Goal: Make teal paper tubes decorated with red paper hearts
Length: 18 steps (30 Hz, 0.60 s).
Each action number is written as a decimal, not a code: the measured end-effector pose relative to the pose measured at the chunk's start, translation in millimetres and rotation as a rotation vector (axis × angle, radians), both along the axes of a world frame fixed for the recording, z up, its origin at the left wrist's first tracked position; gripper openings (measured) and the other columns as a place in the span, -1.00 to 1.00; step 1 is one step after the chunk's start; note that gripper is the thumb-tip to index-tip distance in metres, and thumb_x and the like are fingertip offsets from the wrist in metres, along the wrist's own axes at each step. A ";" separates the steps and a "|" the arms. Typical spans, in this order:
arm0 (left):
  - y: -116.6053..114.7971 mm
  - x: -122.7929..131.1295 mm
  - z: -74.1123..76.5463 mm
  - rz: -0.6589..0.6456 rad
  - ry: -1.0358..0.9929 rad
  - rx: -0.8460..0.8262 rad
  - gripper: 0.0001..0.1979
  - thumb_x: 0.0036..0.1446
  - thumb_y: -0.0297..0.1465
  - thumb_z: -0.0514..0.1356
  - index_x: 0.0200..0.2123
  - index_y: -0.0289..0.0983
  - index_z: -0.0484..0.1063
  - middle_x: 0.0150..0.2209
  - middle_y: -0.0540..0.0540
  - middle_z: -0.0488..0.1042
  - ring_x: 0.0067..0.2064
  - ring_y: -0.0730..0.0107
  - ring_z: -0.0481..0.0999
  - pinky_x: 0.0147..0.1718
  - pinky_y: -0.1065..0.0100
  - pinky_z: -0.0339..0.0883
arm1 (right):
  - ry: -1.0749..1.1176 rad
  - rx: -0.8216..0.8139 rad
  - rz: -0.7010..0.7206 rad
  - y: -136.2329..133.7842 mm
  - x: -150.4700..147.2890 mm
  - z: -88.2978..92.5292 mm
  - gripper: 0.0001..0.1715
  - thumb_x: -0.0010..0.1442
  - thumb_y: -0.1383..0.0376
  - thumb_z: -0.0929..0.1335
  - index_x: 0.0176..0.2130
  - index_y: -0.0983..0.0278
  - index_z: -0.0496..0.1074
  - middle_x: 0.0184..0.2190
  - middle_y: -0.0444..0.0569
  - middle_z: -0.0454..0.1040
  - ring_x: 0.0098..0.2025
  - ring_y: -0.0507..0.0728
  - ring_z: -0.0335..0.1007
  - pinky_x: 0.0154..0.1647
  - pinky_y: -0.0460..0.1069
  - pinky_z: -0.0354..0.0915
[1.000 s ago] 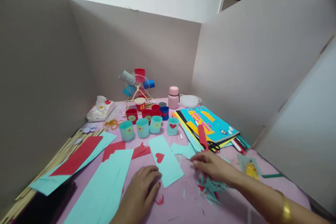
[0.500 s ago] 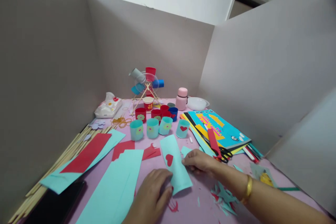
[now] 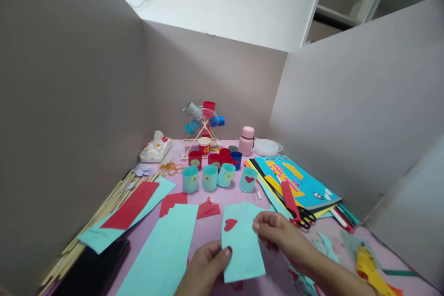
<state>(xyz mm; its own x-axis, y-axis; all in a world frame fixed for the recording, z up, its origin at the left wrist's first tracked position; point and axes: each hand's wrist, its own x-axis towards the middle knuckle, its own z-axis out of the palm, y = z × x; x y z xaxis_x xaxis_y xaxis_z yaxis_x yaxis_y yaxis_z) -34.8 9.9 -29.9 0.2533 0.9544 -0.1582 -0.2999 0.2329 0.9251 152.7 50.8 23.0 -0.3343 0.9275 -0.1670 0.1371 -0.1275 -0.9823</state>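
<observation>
A light-blue paper strip (image 3: 243, 249) with a red paper heart (image 3: 230, 225) on it is raised a little off the table in front of me. My left hand (image 3: 208, 266) grips its left edge, thumb over the front. At the right edge, the fingers of my right hand (image 3: 277, 233) are pinched together on the paper. Beyond the strip stands a light-blue paper cup (image 3: 248, 180) with a red heart, beside several similar cups with flowers (image 3: 210, 178). A stack of blank light-blue strips (image 3: 159, 249) lies to the left.
Scissors (image 3: 305, 216) and a red strip rest on a coloured paper pad (image 3: 305, 185). Paper scraps and a yellow tool (image 3: 367, 263) lie at right. Wooden sticks (image 3: 104, 208) and a black phone (image 3: 93, 268) line the left. A stick-and-cup wheel (image 3: 204, 122) and pink bottle (image 3: 247, 141) stand behind.
Both hands have lifted the heart strip off the table and turned it, so the heart now sits nearer its upper left. The whole view has shifted slightly.
</observation>
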 end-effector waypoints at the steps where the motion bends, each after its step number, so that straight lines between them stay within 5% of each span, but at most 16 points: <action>1: -1.1 1.5 -0.9 -0.021 -0.032 -0.010 -0.50 -0.11 -0.05 0.26 -0.28 -0.38 0.54 -0.52 -0.12 0.51 -0.52 0.36 0.38 -0.48 0.34 0.26 | -0.003 0.020 -0.003 -3.6 -1.0 -0.3 -0.71 0.02 0.12 0.35 -0.49 0.28 0.26 -0.74 -0.33 0.12 -0.72 -0.10 -0.03 -0.70 -0.15 -0.11; 4: -4.7 1.1 4.3 -0.051 -0.066 0.000 -0.56 -0.17 -0.11 0.32 -0.34 -0.38 0.57 -0.54 -0.11 0.48 -0.49 0.35 0.38 -0.47 0.35 0.24 | -0.023 0.117 -0.050 -10.9 0.8 -0.4 -0.72 0.08 0.11 0.31 -0.48 0.27 0.28 -0.71 -0.31 0.12 -0.71 -0.07 -0.02 -0.69 -0.14 -0.05; 7: -10.8 -3.8 22.7 -0.077 -0.078 0.054 -0.60 -0.16 -0.14 0.33 -0.37 -0.38 0.59 -0.55 -0.10 0.49 -0.47 0.38 0.35 -0.45 0.38 0.22 | -0.067 0.295 -0.148 -14.4 6.3 -0.4 -0.83 0.09 0.21 0.32 -0.29 0.25 0.36 -0.41 -0.13 0.34 -0.53 -0.02 0.17 -0.54 -0.12 0.13; 11: -23.3 -8.2 50.8 -0.053 -0.117 0.073 -0.67 -0.14 -0.17 0.34 -0.36 -0.31 0.61 -0.55 -0.07 0.51 -0.44 0.37 0.36 -0.39 0.40 0.23 | -0.173 0.544 -0.051 -17.2 4.1 -4.1 -0.43 0.01 0.38 0.32 0.05 0.12 0.27 0.02 0.00 0.25 -0.23 0.08 0.30 -0.39 -0.09 0.24; 15: -28.3 -10.5 60.7 -0.048 -0.187 0.079 -0.68 -0.12 -0.16 0.33 -0.36 -0.28 0.60 -0.59 -0.02 0.48 -0.51 0.41 0.33 -0.44 0.42 0.21 | -0.140 0.466 0.017 -20.3 -8.1 -7.6 -0.87 0.07 0.33 0.31 -0.33 0.23 0.46 -0.26 -0.04 0.40 -0.29 0.10 0.30 -0.33 -0.08 0.23; 18: -23.6 -14.2 57.1 0.035 -0.158 0.077 -0.70 -0.10 -0.18 0.32 -0.36 -0.28 0.59 -0.59 0.00 0.48 -0.52 0.43 0.34 -0.45 0.43 0.22 | -0.114 0.364 0.032 -26.3 -15.0 -9.7 -0.77 0.13 0.24 0.28 -0.50 0.27 0.38 -0.60 -0.17 0.28 -0.51 0.03 0.23 -0.51 -0.11 0.16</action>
